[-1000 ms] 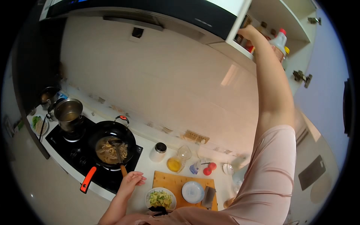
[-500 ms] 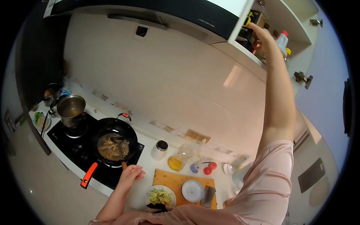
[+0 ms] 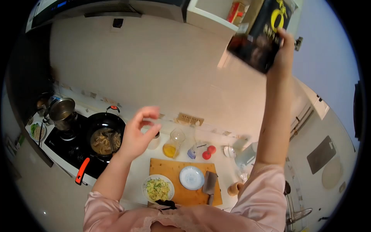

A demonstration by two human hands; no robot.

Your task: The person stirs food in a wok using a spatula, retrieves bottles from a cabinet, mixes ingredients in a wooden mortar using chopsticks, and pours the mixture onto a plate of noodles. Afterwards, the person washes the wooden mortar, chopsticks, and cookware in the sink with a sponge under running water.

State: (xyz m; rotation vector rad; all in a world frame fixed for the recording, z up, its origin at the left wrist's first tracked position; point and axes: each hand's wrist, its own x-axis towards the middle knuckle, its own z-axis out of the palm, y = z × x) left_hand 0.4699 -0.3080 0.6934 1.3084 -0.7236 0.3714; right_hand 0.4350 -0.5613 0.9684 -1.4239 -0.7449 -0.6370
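My right hand (image 3: 284, 56) is raised at the upper right, wrapped round a large dark container (image 3: 261, 38) with yellow markings, in front of the open cabinet (image 3: 212, 16). The container is tilted and partly blurred. My left hand (image 3: 141, 133) is lifted over the counter, fingers curved and apart, nothing in it. Left of it, a black wok (image 3: 104, 120) on the stove holds sliced food (image 3: 101, 142) in liquid, with a spatula resting inside. Behind my left hand a jar (image 3: 154, 143) is partly hidden.
A wooden board (image 3: 166, 166) bears a blue-white plate (image 3: 192, 178), a cleaver (image 3: 209, 182) and, at its left edge, a plate of shredded food (image 3: 157, 188). Behind stand an oil jug (image 3: 171, 149) and red fruits (image 3: 206, 155). A steel pot (image 3: 63, 116) sits at left; the wok's orange handle (image 3: 82, 171) juts forward.
My right hand has brought the dark container out of the cabinet. My left hand has risen from beside the spatula handle, its fingers now more curved. The view has shifted.
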